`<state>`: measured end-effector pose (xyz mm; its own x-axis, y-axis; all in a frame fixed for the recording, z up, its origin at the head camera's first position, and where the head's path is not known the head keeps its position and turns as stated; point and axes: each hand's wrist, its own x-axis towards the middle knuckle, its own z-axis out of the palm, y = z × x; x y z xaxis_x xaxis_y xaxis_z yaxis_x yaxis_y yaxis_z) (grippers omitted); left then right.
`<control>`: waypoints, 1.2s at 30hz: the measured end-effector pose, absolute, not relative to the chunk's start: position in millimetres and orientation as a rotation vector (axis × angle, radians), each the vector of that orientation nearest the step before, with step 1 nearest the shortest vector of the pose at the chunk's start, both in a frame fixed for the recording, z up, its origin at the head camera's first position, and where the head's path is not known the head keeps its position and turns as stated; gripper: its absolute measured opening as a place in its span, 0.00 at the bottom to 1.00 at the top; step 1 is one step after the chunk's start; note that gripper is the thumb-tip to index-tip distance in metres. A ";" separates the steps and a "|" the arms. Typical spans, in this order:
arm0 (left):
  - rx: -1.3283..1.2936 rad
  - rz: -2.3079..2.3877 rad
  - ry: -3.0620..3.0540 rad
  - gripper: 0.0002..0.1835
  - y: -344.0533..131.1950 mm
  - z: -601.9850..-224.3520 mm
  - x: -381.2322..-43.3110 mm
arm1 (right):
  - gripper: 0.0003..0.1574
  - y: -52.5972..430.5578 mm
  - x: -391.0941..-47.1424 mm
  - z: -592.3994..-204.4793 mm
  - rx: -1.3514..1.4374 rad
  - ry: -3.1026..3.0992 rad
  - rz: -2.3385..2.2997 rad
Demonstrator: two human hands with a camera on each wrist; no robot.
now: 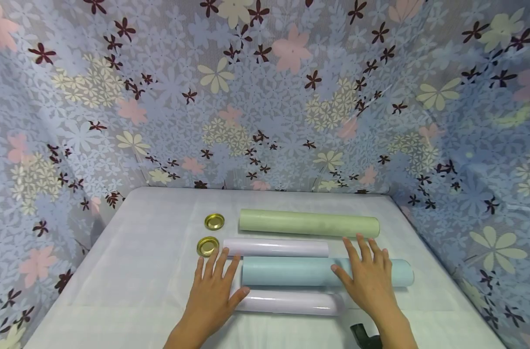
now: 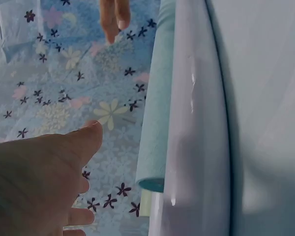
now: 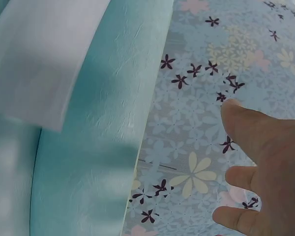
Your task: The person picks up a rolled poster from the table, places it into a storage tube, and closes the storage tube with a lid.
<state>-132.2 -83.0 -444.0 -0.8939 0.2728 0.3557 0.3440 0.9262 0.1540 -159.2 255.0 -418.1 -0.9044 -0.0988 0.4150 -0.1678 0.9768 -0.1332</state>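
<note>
While we see the left grip [image 1: 212,296] spread and empty by the left end of the near white roll [image 1: 291,303], the right grip [image 1: 370,280], equally spread and empty, hovers over the blue roll [image 1: 291,271]. Farther back on the desk [image 1: 130,247] lie another white roll [image 1: 278,247], a green roll [image 1: 308,224] and two gold lids [image 1: 214,222].

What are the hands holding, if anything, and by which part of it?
Nothing: neither the left hand nor the right hand, spread above the light-blue cylindrical roll, grips anything.
</note>
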 end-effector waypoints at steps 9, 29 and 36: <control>-0.551 -0.248 -2.797 0.38 -71.5 -452.0 -130.0 | 0.46 269.2 -164.3 -420.0 0.203 -2.715 0.187; -0.703 -0.085 -2.721 0.37 -55.3 -467.4 -124.6 | 0.52 287.3 -170.6 -426.5 0.219 -2.822 0.160; -0.715 -0.028 -2.702 0.36 -52.2 -471.7 -123.8 | 0.53 294.2 -174.4 -431.1 0.254 -2.866 0.135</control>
